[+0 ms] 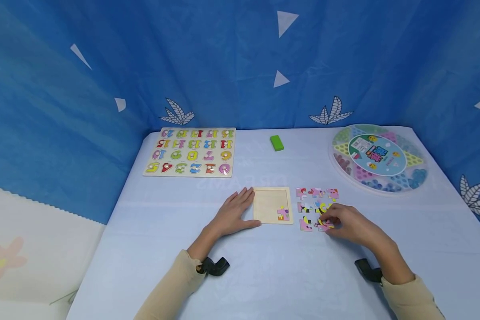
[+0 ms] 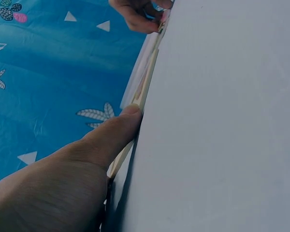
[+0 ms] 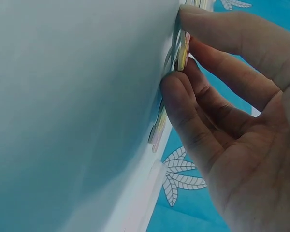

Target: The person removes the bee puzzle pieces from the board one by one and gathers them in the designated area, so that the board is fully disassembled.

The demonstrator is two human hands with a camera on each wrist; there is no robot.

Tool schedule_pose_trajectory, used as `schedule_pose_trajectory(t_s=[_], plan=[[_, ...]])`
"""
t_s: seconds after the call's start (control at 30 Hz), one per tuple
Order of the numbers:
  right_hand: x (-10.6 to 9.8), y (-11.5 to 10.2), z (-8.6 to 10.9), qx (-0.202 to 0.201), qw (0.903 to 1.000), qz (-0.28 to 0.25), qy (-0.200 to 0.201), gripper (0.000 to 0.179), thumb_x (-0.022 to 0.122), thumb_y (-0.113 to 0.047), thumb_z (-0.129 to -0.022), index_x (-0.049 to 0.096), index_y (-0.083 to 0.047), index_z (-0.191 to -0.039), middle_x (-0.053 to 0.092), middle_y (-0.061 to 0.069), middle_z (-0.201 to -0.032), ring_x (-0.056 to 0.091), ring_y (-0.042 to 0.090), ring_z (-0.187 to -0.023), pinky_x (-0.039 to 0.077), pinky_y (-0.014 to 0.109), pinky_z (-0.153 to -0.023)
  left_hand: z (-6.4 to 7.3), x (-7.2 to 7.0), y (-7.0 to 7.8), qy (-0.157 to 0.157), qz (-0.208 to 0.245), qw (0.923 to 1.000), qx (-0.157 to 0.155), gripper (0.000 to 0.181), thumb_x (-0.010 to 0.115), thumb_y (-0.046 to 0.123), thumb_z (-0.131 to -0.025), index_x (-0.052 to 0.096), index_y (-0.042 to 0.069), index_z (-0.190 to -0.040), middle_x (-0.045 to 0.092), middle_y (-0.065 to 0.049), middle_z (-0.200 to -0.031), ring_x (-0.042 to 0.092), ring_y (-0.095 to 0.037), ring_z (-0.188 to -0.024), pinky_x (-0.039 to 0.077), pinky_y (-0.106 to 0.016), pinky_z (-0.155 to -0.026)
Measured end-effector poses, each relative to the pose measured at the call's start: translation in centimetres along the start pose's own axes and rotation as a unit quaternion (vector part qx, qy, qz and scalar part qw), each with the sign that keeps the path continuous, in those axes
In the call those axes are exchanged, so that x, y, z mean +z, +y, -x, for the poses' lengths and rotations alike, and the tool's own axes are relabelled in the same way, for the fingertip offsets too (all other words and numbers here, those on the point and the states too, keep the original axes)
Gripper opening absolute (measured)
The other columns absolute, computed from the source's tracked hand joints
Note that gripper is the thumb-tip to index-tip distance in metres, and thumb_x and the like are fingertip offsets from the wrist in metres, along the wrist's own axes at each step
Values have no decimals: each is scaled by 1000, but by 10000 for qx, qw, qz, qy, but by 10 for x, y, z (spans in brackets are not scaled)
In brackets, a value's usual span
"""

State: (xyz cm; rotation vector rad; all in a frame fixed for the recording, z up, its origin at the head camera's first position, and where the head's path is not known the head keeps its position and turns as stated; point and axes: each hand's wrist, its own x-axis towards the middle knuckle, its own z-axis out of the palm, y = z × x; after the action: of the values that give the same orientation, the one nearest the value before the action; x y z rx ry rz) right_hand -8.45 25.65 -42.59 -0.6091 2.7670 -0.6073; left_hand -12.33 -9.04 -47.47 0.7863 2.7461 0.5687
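Observation:
A small square wooden puzzle tray (image 1: 269, 221) lies flat, with one pink puzzle piece (image 1: 283, 214) in its lower right corner. My left hand (image 1: 236, 212) rests spread at the tray's left side; in the left wrist view its thumb (image 2: 117, 133) touches the edge. Right of the tray, several loose pink and yellow puzzle pieces (image 1: 306, 224) lie in rough rows. Over the right part of these, my right hand (image 1: 349, 224) pinches one puzzle piece (image 3: 183, 52) between curled fingers and thumb, close to the tabletop. The fingers partly hide that piece.
A wooden number board (image 1: 189, 174) lies at the back left. Near the back edge is a green block (image 1: 277, 143). A round clear bead box (image 1: 377, 155) occupies the back right. Blue curtain (image 1: 240, 66) hangs behind the white-covered table (image 1: 287, 275).

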Motion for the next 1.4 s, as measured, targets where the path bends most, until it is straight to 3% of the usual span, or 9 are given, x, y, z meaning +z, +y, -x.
schedule_pose_trajectory(t_s=[1.4], plan=[[-1, -4, -2, 158, 9998, 15, -81, 30, 83, -15, -74, 75, -10, -102, 60, -5, -88, 46, 8, -75, 43, 21, -62, -1, -1, 2, -1, -2, 10000, -33, 96, 60, 62, -86, 19, 10, -156, 15, -1, -165, 9, -16, -154, 11, -40, -126]])
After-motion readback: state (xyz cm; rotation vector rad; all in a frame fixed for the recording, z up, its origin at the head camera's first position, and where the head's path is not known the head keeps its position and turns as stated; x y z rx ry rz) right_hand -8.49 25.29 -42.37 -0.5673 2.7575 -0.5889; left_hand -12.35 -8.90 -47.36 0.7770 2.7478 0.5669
